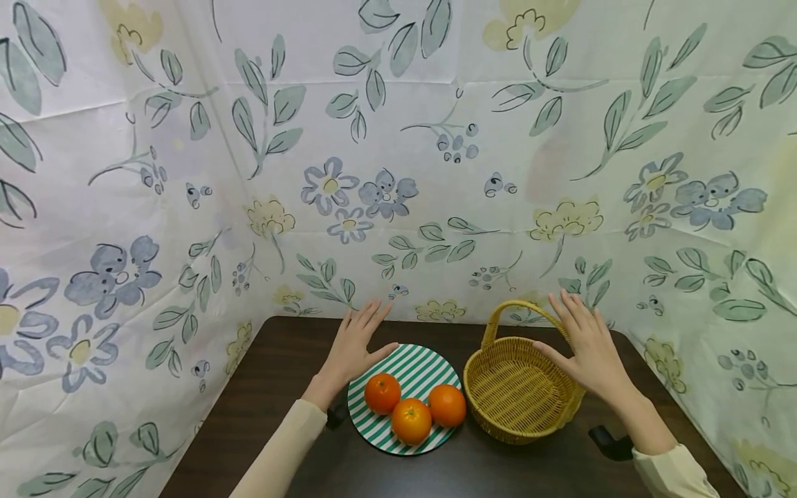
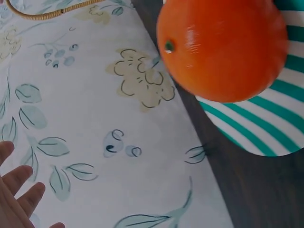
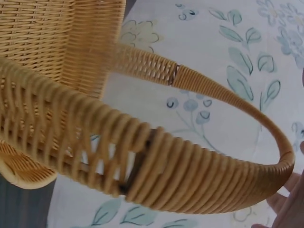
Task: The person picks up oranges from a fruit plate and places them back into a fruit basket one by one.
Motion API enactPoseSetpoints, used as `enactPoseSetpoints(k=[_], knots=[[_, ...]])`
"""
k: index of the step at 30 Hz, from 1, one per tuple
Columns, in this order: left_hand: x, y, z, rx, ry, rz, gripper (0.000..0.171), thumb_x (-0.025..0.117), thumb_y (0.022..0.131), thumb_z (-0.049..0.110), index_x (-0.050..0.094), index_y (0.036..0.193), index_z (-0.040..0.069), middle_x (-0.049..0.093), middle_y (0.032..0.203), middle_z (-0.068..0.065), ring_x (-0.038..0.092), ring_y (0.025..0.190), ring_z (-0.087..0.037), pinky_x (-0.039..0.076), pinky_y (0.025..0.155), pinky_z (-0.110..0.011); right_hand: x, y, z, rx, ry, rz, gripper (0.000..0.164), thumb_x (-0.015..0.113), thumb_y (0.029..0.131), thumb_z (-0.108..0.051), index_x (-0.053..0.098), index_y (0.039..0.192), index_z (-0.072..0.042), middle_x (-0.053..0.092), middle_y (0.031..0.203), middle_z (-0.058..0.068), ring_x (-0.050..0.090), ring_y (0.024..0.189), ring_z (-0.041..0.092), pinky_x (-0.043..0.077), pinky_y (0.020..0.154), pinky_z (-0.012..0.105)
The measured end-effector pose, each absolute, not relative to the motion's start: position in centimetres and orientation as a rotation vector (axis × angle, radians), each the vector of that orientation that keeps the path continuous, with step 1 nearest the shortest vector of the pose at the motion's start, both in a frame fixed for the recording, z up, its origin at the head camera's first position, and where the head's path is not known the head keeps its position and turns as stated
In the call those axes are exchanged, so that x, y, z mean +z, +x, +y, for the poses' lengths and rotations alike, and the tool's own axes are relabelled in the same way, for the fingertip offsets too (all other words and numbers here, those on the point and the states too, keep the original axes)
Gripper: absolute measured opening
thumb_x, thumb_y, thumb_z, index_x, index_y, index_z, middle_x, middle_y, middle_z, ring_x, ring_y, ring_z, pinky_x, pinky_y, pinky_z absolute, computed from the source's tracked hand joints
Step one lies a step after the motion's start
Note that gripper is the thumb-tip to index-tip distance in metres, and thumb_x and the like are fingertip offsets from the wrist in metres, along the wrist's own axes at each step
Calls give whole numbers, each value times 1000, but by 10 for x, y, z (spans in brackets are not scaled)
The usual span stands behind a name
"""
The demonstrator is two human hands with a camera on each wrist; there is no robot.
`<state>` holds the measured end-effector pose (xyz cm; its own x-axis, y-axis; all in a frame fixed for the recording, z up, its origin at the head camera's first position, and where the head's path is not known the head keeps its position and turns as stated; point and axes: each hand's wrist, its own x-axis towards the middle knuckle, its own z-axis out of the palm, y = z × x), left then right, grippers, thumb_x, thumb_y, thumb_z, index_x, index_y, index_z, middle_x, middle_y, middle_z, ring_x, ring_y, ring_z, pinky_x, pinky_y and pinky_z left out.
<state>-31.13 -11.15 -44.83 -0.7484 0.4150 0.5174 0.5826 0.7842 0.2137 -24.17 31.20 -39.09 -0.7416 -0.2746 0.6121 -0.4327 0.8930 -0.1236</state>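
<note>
My left hand [image 1: 355, 351] hovers with fingers spread over the left rim of a round plate [image 1: 416, 365] with green and white stripes. Three oranges lie grouped on that plate: a redder one [image 1: 382, 393], one at the front [image 1: 411, 423] and one at the right [image 1: 447, 406]. Close beside the plate stands a yellow woven basket [image 1: 512, 387] with a tall arched handle; nothing lies inside it. My right hand [image 1: 584, 349] is held, fingers extended, by the basket's right side and holds nothing. In the right wrist view its fingers [image 3: 280, 202] appear near the handle [image 3: 209, 175]; contact is unclear.
Everything stands on a dark brown table [image 1: 261, 387]. A white cloth [image 1: 398, 173] printed with flowers and leaves hangs behind it and along both sides. Dark wrist devices [image 1: 610, 443] sit at my wrists.
</note>
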Motion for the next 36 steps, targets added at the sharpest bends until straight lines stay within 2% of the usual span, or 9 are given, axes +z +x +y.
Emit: enactPoseSetpoints(k=[12, 21, 25, 32, 36], knots=[[-474, -301, -116, -633, -742, -2533, 75, 49, 85, 63, 31, 146, 24, 30, 150, 0, 27, 138, -21, 17, 111, -55, -408, -235, 323, 461, 429, -2461, 93, 69, 80, -41, 12, 150, -19, 15, 155, 5, 12, 142, 27, 0, 115, 46], [-489, -293, -119, -640, -737, -2580, 74, 51, 84, 62, 31, 146, 27, 31, 150, 0, 31, 136, -27, 18, 111, -53, -422, -229, 330, 528, 412, -2442, 93, 72, 78, -38, 17, 150, -19, 16, 155, 6, 11, 143, 24, 1, 115, 48], [-494, -289, -119, -652, -728, -2602, 74, 52, 84, 62, 32, 146, 27, 31, 150, 1, 29, 137, -23, 18, 111, -53, -428, -224, 332, 577, 382, -2438, 95, 73, 77, -35, 15, 150, -19, 17, 154, 8, 9, 143, 23, 1, 114, 49], [-508, -286, -122, -643, -723, -2613, 76, 56, 82, 61, 33, 145, 24, 34, 149, 0, 32, 136, -23, 22, 110, -53, -442, -218, 334, 672, 303, -2468, 99, 74, 77, -33, 8, 151, -22, 21, 151, 19, 16, 139, 37, 4, 115, 48], [-517, -284, -124, -667, -697, -2623, 80, 54, 80, 66, 34, 145, 23, 35, 148, 1, 34, 135, -23, 24, 109, -53, -448, -215, 334, 696, 279, -2473, 98, 73, 78, -33, 9, 151, -23, 20, 152, 18, 16, 139, 38, 5, 114, 49]])
